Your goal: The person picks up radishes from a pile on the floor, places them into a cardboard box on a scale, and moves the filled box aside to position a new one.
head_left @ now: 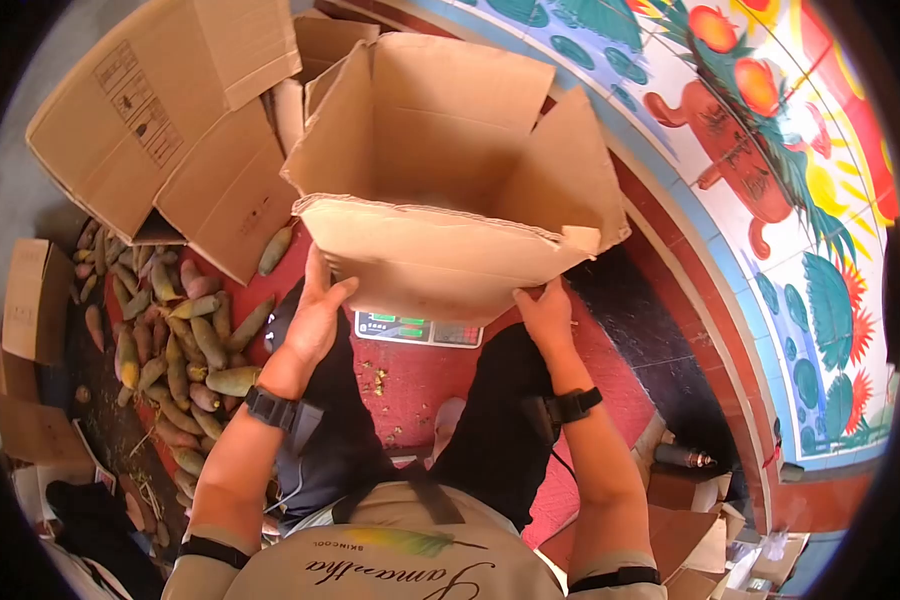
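Note:
An open-topped cardboard box (420, 245) stands in front of me, its flaps raised and its inside bare. My left hand (315, 318) grips its lower left side, thumb against the near face and the other fingers partly hidden. On the opposite side, my right hand (547, 322) holds the lower right corner, with fingertips at the cardboard. Below the box, between my knees, the front of a digital scale (420, 330) shows green displays and a keypad; the box covers the rest of it.
Long green-brown and reddish root vegetables (185, 350) lie heaped on the left. Behind them leans a large opened carton (155, 110). A smaller box (36, 300) stands far left. A red mat (590, 400) covers the floor, and a painted tiled wall (770, 230) curves along the right.

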`<state>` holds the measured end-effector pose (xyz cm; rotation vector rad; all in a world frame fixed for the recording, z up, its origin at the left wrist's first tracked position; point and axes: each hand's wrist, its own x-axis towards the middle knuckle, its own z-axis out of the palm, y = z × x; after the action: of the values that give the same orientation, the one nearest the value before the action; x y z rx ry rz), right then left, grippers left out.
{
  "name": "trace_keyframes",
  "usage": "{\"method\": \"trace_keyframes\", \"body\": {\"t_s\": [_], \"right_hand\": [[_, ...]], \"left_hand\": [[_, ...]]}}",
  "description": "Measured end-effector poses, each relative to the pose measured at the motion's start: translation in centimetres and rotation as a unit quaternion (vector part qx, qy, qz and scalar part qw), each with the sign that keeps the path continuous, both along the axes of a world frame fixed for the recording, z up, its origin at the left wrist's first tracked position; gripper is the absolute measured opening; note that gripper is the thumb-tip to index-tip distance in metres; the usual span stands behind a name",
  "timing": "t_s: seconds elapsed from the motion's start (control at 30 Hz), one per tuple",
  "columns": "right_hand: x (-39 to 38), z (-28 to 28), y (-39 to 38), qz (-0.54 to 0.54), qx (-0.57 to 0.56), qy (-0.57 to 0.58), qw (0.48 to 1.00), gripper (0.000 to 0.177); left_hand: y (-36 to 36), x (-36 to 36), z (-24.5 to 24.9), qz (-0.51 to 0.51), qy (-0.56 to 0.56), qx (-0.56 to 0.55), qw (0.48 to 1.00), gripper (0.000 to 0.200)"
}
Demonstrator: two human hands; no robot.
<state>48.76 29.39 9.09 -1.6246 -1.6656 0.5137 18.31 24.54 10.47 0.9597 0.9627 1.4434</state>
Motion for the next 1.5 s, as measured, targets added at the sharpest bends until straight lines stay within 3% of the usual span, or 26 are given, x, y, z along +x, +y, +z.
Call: {"method": "trace_keyframes", "body": {"t_s": [0.33,0.43,0.87,1.5], "right_hand": [[-1.0,0.8,0.0,0.000,-0.027,0.037,0.999,0.049],[-1.6,1.8,-0.2,-0.022,-0.039,0.003,0.999,0.047],[-0.1,-0.3,1.8,-0.022,-0.023,0.049,0.998,0.039],[0.2,-1.6,1.7,-0.061,0.041,-0.021,0.997,0.034]], "left_hand": [[-0.1,0.1,0.5,0.017,0.041,0.000,0.999,0.080],[-0.1,0.1,0.5,0.019,0.034,-0.008,0.999,0.082],[-0.2,1.0,0.7,-0.002,0.033,-0.018,0.999,0.081],[-0.6,1.2,-0.2,0.008,0.049,-0.002,0.999,0.079]]}}
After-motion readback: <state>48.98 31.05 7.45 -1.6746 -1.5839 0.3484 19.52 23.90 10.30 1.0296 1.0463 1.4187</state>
